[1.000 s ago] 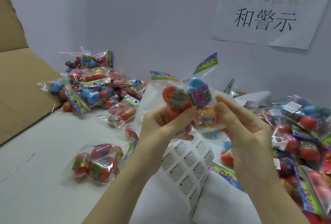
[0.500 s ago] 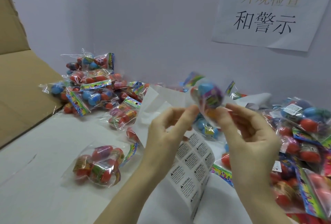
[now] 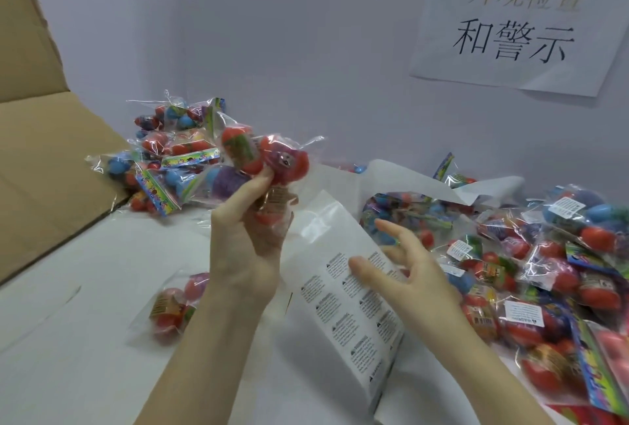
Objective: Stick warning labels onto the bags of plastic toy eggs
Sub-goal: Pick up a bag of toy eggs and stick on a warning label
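My left hand [image 3: 246, 237] grips a clear bag of plastic toy eggs [image 3: 262, 161], red, purple and blue, raised above the table left of centre. A sheet of warning labels [image 3: 343, 292] lies curled on the table in front of me, its printed labels in rows. My right hand [image 3: 405, 268] hovers over the sheet's upper right part, fingers spread and relaxed, thumb just above a label; it holds nothing. Whether it touches the sheet I cannot tell.
A heap of egg bags [image 3: 170, 156] lies at the back left beside an open cardboard box [image 3: 44, 159]. A bigger pile, some bearing white labels [image 3: 544, 275], fills the right side. One bag [image 3: 173, 305] lies near my left forearm. A paper sign [image 3: 514, 16] hangs on the wall.
My left hand has carried the bag leftward on its own. My right hand let go of the bag and dropped to the label sheet.
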The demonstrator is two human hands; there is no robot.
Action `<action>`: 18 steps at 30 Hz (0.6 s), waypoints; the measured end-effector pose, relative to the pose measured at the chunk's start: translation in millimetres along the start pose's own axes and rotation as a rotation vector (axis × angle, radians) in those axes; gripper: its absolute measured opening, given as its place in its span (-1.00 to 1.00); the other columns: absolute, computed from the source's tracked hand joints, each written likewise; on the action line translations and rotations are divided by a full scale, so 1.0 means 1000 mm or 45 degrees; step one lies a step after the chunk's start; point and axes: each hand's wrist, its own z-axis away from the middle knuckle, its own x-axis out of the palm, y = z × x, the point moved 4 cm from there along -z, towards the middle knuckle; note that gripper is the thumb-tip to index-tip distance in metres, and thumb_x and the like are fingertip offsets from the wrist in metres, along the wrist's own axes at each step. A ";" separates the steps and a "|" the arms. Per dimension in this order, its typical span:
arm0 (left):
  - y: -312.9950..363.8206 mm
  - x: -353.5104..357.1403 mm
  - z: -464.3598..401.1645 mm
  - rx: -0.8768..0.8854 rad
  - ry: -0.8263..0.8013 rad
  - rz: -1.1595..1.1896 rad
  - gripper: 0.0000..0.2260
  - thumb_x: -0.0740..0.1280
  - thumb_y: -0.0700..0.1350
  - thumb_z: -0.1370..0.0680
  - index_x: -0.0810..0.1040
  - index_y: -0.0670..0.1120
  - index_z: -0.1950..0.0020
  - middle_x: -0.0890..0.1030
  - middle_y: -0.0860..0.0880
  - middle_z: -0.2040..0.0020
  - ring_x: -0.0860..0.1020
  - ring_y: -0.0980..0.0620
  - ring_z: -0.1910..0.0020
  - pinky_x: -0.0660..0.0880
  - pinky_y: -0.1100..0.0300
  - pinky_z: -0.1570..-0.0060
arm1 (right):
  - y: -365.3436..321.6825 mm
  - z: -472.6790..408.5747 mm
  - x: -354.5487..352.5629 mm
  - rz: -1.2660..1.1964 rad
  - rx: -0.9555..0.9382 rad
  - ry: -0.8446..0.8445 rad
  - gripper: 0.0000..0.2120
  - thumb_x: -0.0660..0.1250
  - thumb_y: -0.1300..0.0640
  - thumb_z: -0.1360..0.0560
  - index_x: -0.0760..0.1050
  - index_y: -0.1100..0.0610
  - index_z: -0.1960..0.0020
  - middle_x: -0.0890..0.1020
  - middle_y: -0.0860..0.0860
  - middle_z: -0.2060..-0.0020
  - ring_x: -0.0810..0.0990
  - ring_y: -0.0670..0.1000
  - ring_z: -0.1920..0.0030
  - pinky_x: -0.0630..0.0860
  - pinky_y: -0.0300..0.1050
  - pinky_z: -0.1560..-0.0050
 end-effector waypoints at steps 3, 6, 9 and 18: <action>0.001 -0.003 -0.002 -0.016 -0.083 0.007 -0.93 0.35 -0.10 -0.25 0.63 -0.05 0.37 0.56 0.02 0.41 0.48 0.12 0.44 0.37 0.35 0.41 | 0.001 -0.001 -0.007 -0.272 -0.081 0.097 -0.60 0.42 0.23 -0.39 0.44 -0.17 -0.08 0.65 -0.12 0.22 0.65 -0.17 0.25 0.56 -0.31 0.34; -0.001 -0.004 -0.003 -0.026 -0.186 0.013 -0.96 0.37 -0.16 -0.31 0.61 -0.07 0.31 0.52 -0.01 0.38 0.44 0.08 0.40 0.36 0.26 0.37 | -0.003 -0.001 -0.019 -0.416 -0.233 0.277 -0.67 0.38 0.29 -0.41 0.53 -0.17 0.09 0.64 -0.10 0.21 0.63 -0.13 0.21 0.55 -0.27 0.32; -0.003 -0.002 -0.003 -0.095 -0.304 0.039 -0.95 0.33 -0.15 -0.30 0.58 -0.06 0.34 0.52 0.00 0.38 0.46 0.08 0.40 0.32 0.16 0.24 | -0.005 -0.001 -0.022 -0.503 -0.260 0.292 -0.66 0.33 0.29 -0.44 0.59 -0.17 0.20 0.65 -0.11 0.20 0.62 -0.12 0.16 0.53 -0.30 0.28; -0.013 0.020 0.013 -0.112 -0.887 0.008 -0.86 0.34 -0.07 -0.43 0.68 0.05 0.09 0.69 0.10 0.10 0.62 0.14 0.02 0.56 0.11 0.00 | -0.007 0.001 -0.020 -0.300 -0.308 0.270 -0.78 0.38 0.11 -0.42 0.59 -0.24 0.13 0.56 -0.06 -0.07 0.52 -0.13 -0.09 0.48 -0.30 0.06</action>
